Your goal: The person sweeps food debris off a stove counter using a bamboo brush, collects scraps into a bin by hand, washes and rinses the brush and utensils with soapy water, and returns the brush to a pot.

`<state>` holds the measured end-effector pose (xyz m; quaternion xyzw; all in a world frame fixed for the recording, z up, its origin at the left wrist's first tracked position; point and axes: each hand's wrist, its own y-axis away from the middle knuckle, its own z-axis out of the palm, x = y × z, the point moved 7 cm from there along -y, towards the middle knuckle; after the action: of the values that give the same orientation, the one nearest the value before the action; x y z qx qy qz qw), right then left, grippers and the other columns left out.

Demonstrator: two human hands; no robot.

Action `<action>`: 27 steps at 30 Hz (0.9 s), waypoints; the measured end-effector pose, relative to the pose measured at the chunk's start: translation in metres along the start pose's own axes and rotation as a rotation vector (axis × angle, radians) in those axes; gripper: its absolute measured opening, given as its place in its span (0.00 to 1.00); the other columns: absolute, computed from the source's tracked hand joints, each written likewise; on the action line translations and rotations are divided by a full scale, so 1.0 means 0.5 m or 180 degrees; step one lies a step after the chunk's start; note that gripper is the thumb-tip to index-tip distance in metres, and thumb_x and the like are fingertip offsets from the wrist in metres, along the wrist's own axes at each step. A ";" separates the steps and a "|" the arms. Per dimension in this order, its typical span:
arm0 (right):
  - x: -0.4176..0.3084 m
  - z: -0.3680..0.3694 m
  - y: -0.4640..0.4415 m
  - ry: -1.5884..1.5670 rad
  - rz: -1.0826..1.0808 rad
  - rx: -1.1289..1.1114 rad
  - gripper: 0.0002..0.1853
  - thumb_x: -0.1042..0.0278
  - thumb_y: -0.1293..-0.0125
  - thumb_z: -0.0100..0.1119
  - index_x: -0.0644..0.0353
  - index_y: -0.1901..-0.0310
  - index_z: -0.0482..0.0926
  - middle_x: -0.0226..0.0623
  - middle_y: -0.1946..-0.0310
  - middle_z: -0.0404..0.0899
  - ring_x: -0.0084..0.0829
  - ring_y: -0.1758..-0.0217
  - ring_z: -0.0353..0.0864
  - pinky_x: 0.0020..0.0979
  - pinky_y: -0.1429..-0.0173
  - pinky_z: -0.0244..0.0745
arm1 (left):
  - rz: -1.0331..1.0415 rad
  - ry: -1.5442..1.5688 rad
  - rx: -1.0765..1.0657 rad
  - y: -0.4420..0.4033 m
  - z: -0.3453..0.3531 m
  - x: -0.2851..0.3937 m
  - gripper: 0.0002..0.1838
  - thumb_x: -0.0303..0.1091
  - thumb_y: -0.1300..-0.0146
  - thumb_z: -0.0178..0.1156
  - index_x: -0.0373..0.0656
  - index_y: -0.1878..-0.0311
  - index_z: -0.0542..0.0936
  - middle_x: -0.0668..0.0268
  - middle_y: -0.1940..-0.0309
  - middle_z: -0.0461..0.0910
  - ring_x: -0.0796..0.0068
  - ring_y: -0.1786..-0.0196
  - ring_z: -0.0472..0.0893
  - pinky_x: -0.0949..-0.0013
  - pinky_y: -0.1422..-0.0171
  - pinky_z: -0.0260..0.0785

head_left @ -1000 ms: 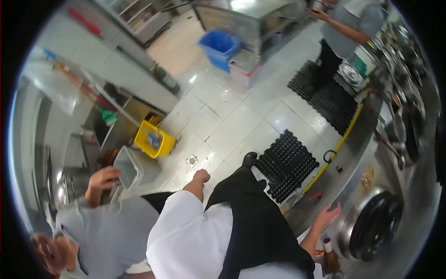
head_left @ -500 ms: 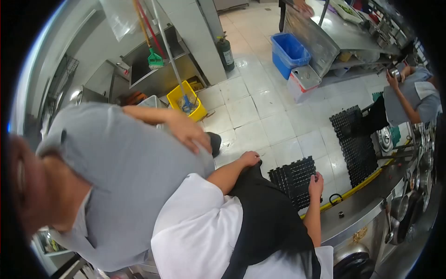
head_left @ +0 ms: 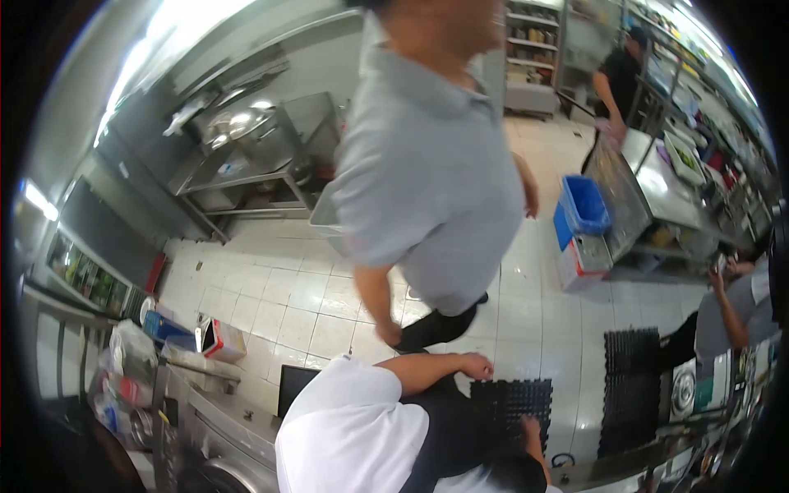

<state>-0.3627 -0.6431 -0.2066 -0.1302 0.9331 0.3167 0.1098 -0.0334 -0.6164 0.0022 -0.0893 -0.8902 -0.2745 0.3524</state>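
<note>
My left hand [head_left: 477, 367] is held in front of the black apron [head_left: 448, 423], its fingers curled in, with nothing seen in it. Lower and to the right, my right hand [head_left: 532, 429] is beside the apron, small and blurred, and its fingers cannot be made out clearly. Both hands appear over or near a black floor mat [head_left: 514, 398]. A person in a grey shirt [head_left: 436, 181] stands close in front of me, one arm hanging near the apron.
A steel table with pots [head_left: 251, 164] stands at the left back. A blue bin [head_left: 585, 205] and a steel counter [head_left: 670, 193] are at the right. Another person in grey [head_left: 735, 308] stands by the right-hand mat [head_left: 629, 390]. A person in black [head_left: 618, 78] is farther back.
The view has swung left and up. The nearby person in grey has moved from the left to the centre. My right hand, open earlier, is now lower and blurred.
</note>
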 end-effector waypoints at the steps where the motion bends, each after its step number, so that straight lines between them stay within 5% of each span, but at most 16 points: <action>1: 0.009 0.018 0.025 -0.0013 -0.0632 0.0232 0.12 0.66 0.45 0.55 0.62 0.61 0.79 0.51 0.62 0.79 0.52 0.59 0.79 0.48 0.54 0.76 | -0.0075 0.0069 0.0053 0.043 -0.009 -0.003 0.19 0.49 0.42 0.55 0.50 0.54 0.82 0.60 0.55 0.82 0.57 0.50 0.79 0.58 0.44 0.70; 4: 0.042 0.062 0.089 0.0249 -0.0599 -0.0299 0.12 0.63 0.45 0.56 0.61 0.62 0.78 0.48 0.63 0.79 0.50 0.59 0.80 0.46 0.54 0.76 | -0.0539 -0.0062 0.0515 0.097 0.046 -0.155 0.19 0.46 0.42 0.54 0.45 0.54 0.82 0.55 0.51 0.80 0.55 0.48 0.78 0.59 0.41 0.69; 8: 0.075 0.127 0.133 0.0767 -0.0778 -0.0753 0.13 0.60 0.44 0.58 0.61 0.63 0.77 0.43 0.65 0.80 0.46 0.59 0.80 0.43 0.55 0.75 | -0.2215 -0.0058 0.0614 0.306 0.055 -0.348 0.20 0.45 0.45 0.54 0.42 0.55 0.82 0.52 0.53 0.80 0.49 0.49 0.78 0.54 0.44 0.70; 11: 0.065 0.167 0.123 0.1145 -0.1132 -0.0951 0.15 0.57 0.44 0.60 0.60 0.64 0.76 0.40 0.67 0.81 0.43 0.59 0.80 0.41 0.55 0.75 | -0.2891 0.0190 0.0900 0.463 0.117 -0.480 0.19 0.42 0.41 0.50 0.42 0.54 0.82 0.51 0.52 0.80 0.52 0.47 0.78 0.55 0.41 0.69; 12: 0.092 0.189 0.106 0.0451 -0.0679 -0.0902 0.12 0.60 0.44 0.61 0.59 0.65 0.75 0.37 0.69 0.80 0.40 0.61 0.80 0.40 0.57 0.75 | -0.3020 0.0349 0.0899 0.509 0.137 -0.504 0.19 0.43 0.41 0.49 0.42 0.55 0.82 0.51 0.52 0.80 0.52 0.47 0.78 0.55 0.41 0.69; 13: 0.063 0.188 0.111 0.1359 -0.1374 -0.0516 0.13 0.59 0.43 0.61 0.60 0.64 0.75 0.38 0.69 0.79 0.40 0.62 0.79 0.40 0.59 0.75 | -0.3145 0.0506 0.0893 0.551 0.158 -0.524 0.20 0.43 0.41 0.49 0.42 0.55 0.82 0.51 0.52 0.79 0.53 0.46 0.78 0.55 0.41 0.68; 18: -0.170 0.101 0.033 0.0169 -0.0628 -0.0796 0.10 0.61 0.43 0.60 0.58 0.67 0.75 0.36 0.73 0.76 0.38 0.68 0.77 0.39 0.65 0.72 | -0.3193 0.0728 0.0696 0.690 0.262 -0.577 0.22 0.49 0.42 0.48 0.44 0.57 0.83 0.53 0.53 0.80 0.51 0.47 0.77 0.55 0.44 0.71; 21: -0.325 0.068 -0.042 -0.0255 -0.0641 -0.0703 0.08 0.62 0.43 0.59 0.57 0.68 0.74 0.35 0.75 0.75 0.36 0.72 0.75 0.38 0.69 0.71 | -0.3900 0.2366 0.0634 0.760 0.301 -0.615 0.19 0.42 0.49 0.63 0.43 0.55 0.83 0.53 0.52 0.80 0.62 0.46 0.80 0.62 0.47 0.71; 23: -0.406 0.051 -0.082 -0.0412 -0.0732 -0.0620 0.07 0.63 0.43 0.58 0.56 0.69 0.74 0.34 0.77 0.74 0.35 0.74 0.74 0.38 0.71 0.69 | -0.4002 0.2562 0.0518 0.773 0.322 -0.682 0.21 0.44 0.48 0.63 0.44 0.52 0.82 0.55 0.51 0.80 0.62 0.45 0.79 0.62 0.46 0.71; 25: -0.440 0.038 -0.100 -0.0445 -0.1026 -0.0437 0.06 0.64 0.43 0.58 0.55 0.71 0.74 0.34 0.78 0.72 0.35 0.76 0.73 0.37 0.74 0.68 | -0.3779 0.2400 0.0534 0.772 0.246 -0.718 0.18 0.44 0.46 0.60 0.43 0.57 0.83 0.55 0.57 0.81 0.60 0.53 0.81 0.59 0.52 0.73; 27: -0.447 0.049 -0.047 -0.0026 -0.2065 0.0190 0.05 0.65 0.43 0.57 0.54 0.72 0.74 0.33 0.79 0.71 0.34 0.78 0.72 0.37 0.76 0.67 | -0.3776 0.2044 0.0642 0.780 0.178 -0.789 0.14 0.44 0.43 0.58 0.43 0.62 0.82 0.57 0.66 0.82 0.62 0.63 0.82 0.59 0.59 0.75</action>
<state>-0.1421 -0.6072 -0.1745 -0.4162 0.8514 0.2382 0.2125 0.3427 -0.2288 -0.1522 0.5330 -0.6611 -0.3499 0.3956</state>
